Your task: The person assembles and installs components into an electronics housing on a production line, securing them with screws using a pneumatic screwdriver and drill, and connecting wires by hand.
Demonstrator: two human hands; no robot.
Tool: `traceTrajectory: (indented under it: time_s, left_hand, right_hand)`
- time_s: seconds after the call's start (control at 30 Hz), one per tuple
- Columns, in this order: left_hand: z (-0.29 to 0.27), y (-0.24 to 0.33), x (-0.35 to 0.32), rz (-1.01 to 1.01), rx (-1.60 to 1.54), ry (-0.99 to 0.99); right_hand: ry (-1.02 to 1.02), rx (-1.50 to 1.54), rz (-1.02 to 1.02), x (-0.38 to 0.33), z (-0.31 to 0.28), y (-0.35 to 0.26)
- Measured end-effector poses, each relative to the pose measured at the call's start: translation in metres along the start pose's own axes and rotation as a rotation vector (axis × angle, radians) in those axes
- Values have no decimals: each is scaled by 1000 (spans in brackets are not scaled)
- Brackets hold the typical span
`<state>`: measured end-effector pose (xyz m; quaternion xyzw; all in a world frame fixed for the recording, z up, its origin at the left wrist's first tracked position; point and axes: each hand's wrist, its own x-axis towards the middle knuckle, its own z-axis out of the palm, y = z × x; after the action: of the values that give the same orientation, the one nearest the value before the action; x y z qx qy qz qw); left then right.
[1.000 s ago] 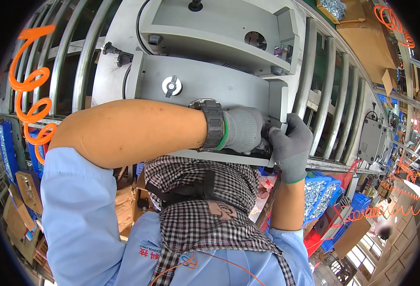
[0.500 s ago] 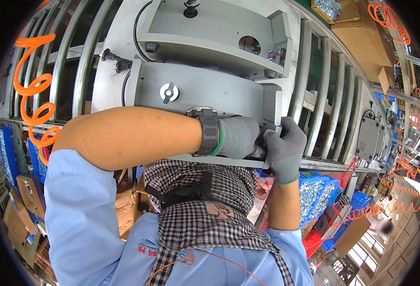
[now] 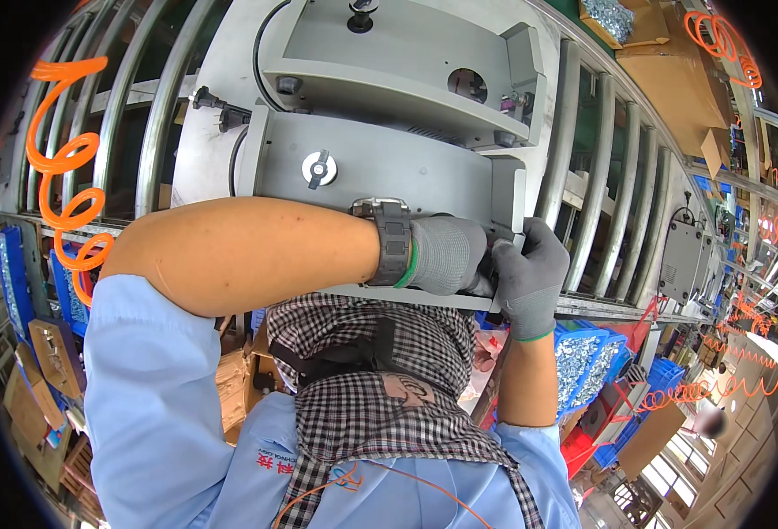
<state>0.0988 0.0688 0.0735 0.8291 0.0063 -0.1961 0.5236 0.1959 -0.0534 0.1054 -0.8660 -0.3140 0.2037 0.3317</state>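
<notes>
Grey-gloved left hand (image 3: 446,256) and right hand (image 3: 528,275) stay put, fingers clenched on housing corner (image 3: 504,231).

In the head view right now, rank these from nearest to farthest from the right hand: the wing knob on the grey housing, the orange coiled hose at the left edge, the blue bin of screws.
From the right hand:
1. Blue bin of screws, just below and to its right.
2. Wing knob, up and left on the grey housing.
3. Orange coiled hose, far left edge.
</notes>
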Motion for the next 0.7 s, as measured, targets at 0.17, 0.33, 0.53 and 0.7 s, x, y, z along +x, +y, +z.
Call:
traceTrajectory:
  time_s: [0.17,0.33,0.53,0.7]
  left_hand:
    - [-13,13,-3,-128,54,-46]
    - [-9,7,-7,-4,33,-24]
    - [-8,4,-7,20,26,-39]
    - [-10,9,-6,-128,-2,-87]
  right_hand:
    - [5,-16,-5,0,1,2]
    - [8,33,13,0,1,4]
    - [-4,35,34,0,1,2]
    - [-8,21,33,-1,1,5]
